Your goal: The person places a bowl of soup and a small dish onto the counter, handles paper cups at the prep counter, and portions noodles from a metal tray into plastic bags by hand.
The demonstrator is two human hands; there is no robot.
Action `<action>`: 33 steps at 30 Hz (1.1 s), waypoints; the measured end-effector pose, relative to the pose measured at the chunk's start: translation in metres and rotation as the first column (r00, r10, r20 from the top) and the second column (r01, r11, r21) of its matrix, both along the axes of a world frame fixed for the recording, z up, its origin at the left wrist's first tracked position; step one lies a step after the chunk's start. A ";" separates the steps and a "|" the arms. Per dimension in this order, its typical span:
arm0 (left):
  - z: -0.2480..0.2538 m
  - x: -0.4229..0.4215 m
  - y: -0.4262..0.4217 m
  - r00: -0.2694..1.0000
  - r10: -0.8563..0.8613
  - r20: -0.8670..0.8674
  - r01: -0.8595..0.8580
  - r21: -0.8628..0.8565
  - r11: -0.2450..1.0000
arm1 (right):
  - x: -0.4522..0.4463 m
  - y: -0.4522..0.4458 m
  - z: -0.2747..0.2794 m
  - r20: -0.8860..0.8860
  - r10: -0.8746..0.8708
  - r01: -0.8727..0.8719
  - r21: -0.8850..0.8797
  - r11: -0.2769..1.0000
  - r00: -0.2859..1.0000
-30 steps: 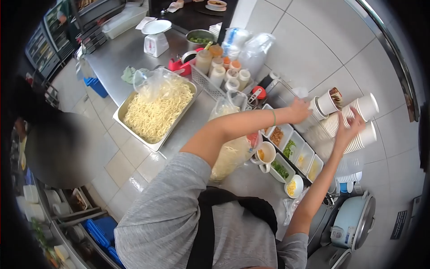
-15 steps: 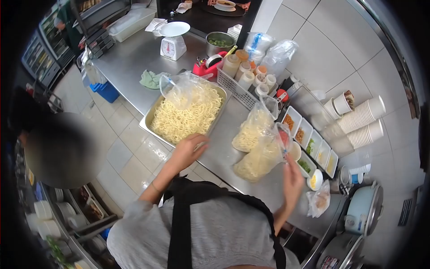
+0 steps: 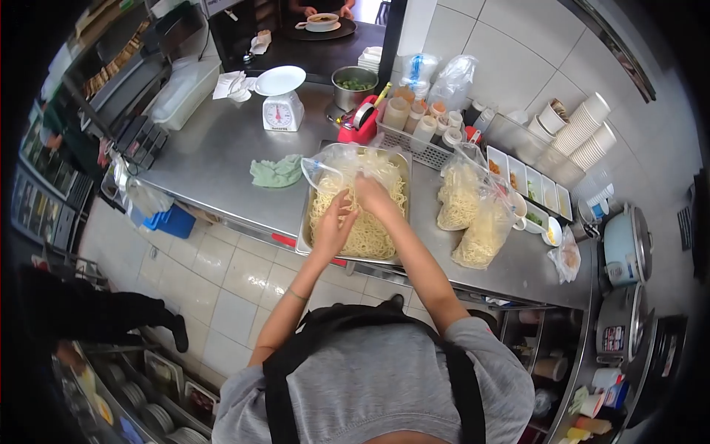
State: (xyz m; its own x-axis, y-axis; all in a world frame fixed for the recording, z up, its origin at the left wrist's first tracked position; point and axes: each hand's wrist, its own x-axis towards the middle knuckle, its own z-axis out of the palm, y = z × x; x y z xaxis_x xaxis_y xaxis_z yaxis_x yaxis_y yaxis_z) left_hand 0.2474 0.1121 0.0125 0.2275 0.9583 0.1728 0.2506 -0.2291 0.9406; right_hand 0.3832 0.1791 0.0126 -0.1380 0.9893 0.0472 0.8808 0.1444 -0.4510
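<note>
A metal tray (image 3: 302, 235) on the steel counter holds a bed of yellow noodles (image 3: 370, 238). Over the noodles at its far end lies a clear plastic bag (image 3: 333, 164) with a blue-edged opening. My left hand (image 3: 334, 226) is over the noodles near the left side, fingers apart and slightly curled. Close beside it, my right hand (image 3: 373, 195) reaches to the noodles and bag with fingers bent; what they grip is hidden. Two clear bags of noodles, one farther back (image 3: 458, 200) and one nearer (image 3: 484, 233), rest right of the tray.
A white scale (image 3: 282, 111), a green cloth (image 3: 276, 171) and a red tape dispenser (image 3: 359, 126) surround the tray's far left. A basket of sauce bottles (image 3: 418, 152), topping containers (image 3: 529, 181) and paper cups (image 3: 580, 129) line the wall. Another person's leg (image 3: 140, 314) shows at left.
My right hand has left the noodle bags and come over the tray. My left hand has moved from the tray's near edge onto the noodles. The view has shifted.
</note>
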 end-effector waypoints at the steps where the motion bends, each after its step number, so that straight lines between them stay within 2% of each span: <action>1: -0.003 0.008 0.002 0.998 0.000 0.061 -0.001 0.022 1.000 | 0.006 -0.015 -0.002 -0.066 -0.048 0.048 -0.002 0.999 0.997; 3: -0.015 0.023 0.008 0.983 0.008 0.185 -0.021 0.067 0.998 | 0.016 -0.038 0.008 -0.223 -0.092 0.060 -0.146 0.988 0.970; 4: -0.013 0.030 0.009 0.984 -0.011 0.177 -0.008 0.106 0.994 | 0.020 -0.046 -0.002 -0.427 -0.114 0.097 -0.061 0.993 0.897; 6: -0.011 0.043 0.007 0.986 -0.035 0.160 0.007 0.175 0.984 | 0.027 -0.059 -0.030 -0.767 -0.079 0.205 0.070 0.976 0.637; 7: -0.016 0.047 0.009 0.986 -0.053 0.157 0.016 0.225 0.974 | 0.024 -0.069 -0.030 -0.862 -0.083 0.228 0.038 0.973 0.500; 9: -0.020 0.053 0.005 0.986 -0.105 0.126 0.085 0.156 0.984 | 0.021 -0.078 -0.023 -0.979 -0.076 0.256 -0.025 0.966 0.191; 11: -0.017 0.058 0.001 0.985 -0.143 0.095 0.135 0.084 0.987 | 0.021 -0.080 -0.014 -0.990 -0.143 0.227 -0.141 0.964 -0.008; 12: -0.013 0.059 -0.002 0.997 -0.071 0.034 0.061 0.232 0.971 | 0.022 -0.081 -0.014 -0.977 -0.181 0.207 -0.200 0.958 -0.108; 14: -0.007 0.063 -0.002 0.995 0.088 -0.054 -0.047 0.519 0.853 | 0.024 -0.080 -0.020 -0.973 -0.152 0.181 -0.183 0.966 -0.174; 15: -0.009 0.065 0.002 0.991 0.117 -0.071 -0.063 0.522 0.851 | 0.026 -0.080 -0.022 -0.968 -0.139 0.171 -0.176 0.969 -0.208; 18: -0.011 0.067 0.008 0.999 0.010 -0.042 0.006 0.378 0.926 | 0.028 -0.083 -0.025 -0.947 -0.101 0.142 -0.149 0.978 -0.304; 21: 0.000 0.065 0.000 0.972 -0.206 0.115 0.178 0.220 0.959 | 0.032 -0.079 -0.026 -0.920 -0.139 0.162 -0.210 0.964 -0.366; 24: 0.007 0.054 -0.011 0.885 -0.445 0.137 0.419 0.183 0.889 | 0.036 -0.068 -0.018 -0.894 -0.156 0.221 -0.268 0.938 -0.421; 27: 0.006 0.039 -0.005 0.848 -0.497 0.183 0.498 0.045 0.866 | 0.044 -0.056 -0.034 -0.879 -0.164 0.201 -0.277 0.940 -0.447; 30: -0.002 0.025 0.010 0.770 -0.529 0.358 0.587 -0.071 0.807 | 0.021 -0.059 0.010 -0.908 -0.097 0.176 -0.182 0.967 -0.407; 33: 0.001 0.008 0.014 0.638 -0.627 0.447 0.723 -0.067 0.688 | 0.010 -0.043 0.007 -0.921 -0.056 0.137 -0.117 0.984 -0.387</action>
State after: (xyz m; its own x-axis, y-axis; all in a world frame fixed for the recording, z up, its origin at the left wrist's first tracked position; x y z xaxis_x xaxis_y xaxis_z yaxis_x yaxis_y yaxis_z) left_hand 0.2553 0.1261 0.0138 0.7918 0.5799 0.1918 -0.2558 0.0297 0.9663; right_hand 0.3935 0.1358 0.0201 0.2320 0.9727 -0.0062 -0.7321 0.1704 -0.6595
